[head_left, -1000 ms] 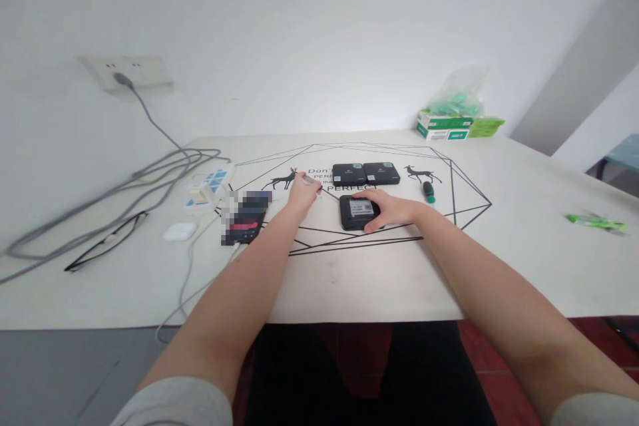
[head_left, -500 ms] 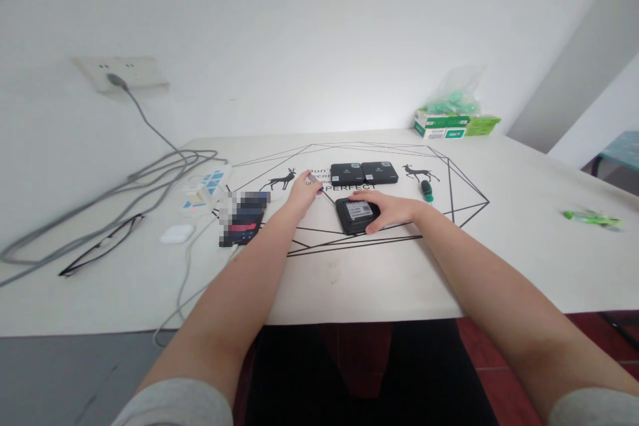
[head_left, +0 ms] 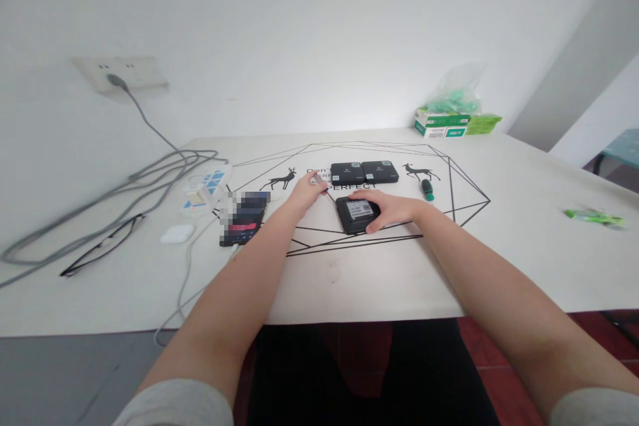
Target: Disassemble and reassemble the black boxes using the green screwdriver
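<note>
My left hand is closed around the clear handle of a screwdriver. The thin shaft points right and down, its tip at the upper left edge of a small black box; whether it touches cannot be made out. My right hand grips that box from its right side, thumb at the near edge and fingers over the far edge. A white label faces up on the box. Just behind it, two similar black boxes lie side by side. A short green-and-black screwdriver rests to the right.
A phone with a cable, a white earbud case, glasses and a power strip lie at the left. Green-and-white cartons with a plastic bag stand against the wall. A green packet lies far right.
My left hand has moved slightly right with the screwdriver, bringing its shaft closer to the labelled box. My right hand and the box have stayed in place.
</note>
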A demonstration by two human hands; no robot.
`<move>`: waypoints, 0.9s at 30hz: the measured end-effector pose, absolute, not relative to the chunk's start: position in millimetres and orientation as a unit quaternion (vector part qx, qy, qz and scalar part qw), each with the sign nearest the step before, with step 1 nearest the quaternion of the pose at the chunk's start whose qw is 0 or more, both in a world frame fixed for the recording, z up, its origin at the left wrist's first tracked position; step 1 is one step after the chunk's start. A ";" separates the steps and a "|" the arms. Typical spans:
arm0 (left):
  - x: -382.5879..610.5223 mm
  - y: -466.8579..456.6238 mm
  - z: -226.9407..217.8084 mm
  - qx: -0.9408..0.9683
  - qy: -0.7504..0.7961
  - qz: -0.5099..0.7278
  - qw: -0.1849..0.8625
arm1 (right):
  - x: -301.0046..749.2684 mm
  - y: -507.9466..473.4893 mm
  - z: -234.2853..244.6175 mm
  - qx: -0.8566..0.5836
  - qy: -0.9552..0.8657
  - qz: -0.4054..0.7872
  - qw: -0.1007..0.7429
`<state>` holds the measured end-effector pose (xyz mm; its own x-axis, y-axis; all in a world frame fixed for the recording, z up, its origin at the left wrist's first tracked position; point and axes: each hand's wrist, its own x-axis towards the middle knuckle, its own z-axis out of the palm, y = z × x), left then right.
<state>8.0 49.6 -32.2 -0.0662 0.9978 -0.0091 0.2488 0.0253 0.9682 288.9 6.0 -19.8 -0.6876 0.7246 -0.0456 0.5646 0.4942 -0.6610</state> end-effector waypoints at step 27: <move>12.6 44.7 -33.9 0.596 0.505 0.414 0.468 | 287.1 6.0 -18.6 -0.363 -0.871 0.307 0.121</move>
<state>12.6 44.7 -33.9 0.1481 0.9888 0.0209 0.2144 -0.0528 0.9753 287.1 6.0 -18.6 -0.7069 0.7072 -0.0121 0.5584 0.5475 -0.6232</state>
